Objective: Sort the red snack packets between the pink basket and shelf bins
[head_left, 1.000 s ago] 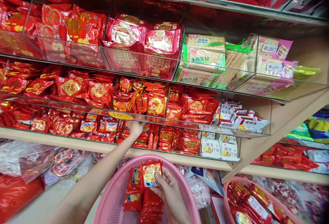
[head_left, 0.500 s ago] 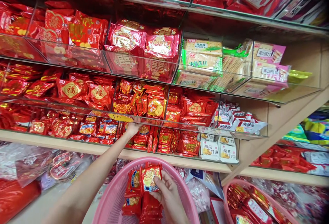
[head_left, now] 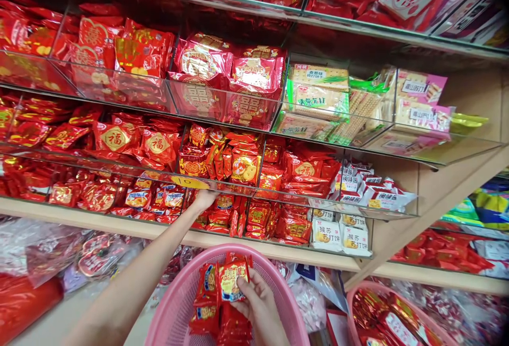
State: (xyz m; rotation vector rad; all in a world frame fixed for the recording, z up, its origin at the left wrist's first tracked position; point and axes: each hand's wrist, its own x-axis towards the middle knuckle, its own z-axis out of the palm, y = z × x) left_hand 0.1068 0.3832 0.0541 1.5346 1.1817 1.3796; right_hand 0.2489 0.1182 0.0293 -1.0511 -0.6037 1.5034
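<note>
My left hand (head_left: 204, 201) reaches into a compartment of the lowest shelf, below a yellow price tag (head_left: 190, 182); its fingers are hidden behind the shelf edge and red packets. With thumb and fingers, my right hand (head_left: 257, 295) grips a red snack packet (head_left: 231, 281) that has a light label. That packet is above a pink mesh basket (head_left: 181, 287), where more red packets (head_left: 204, 319) lie. Beside my left hand are small red packets (head_left: 222, 213) in the same shelf row.
Above are shelves of red packets with clear dividers, green-wrapped crackers (head_left: 318, 97) and white packets (head_left: 353, 237). A wooden shelf edge (head_left: 278, 253) runs behind the basket. A second pink basket (head_left: 431, 325) with red packets stands at lower right. Plastic bags (head_left: 43, 250) lie below the shelf at left.
The shelves have shifted slightly right in view. The packet in my right hand has turned a little, showing more of its label. My left hand remains inside the compartment.
</note>
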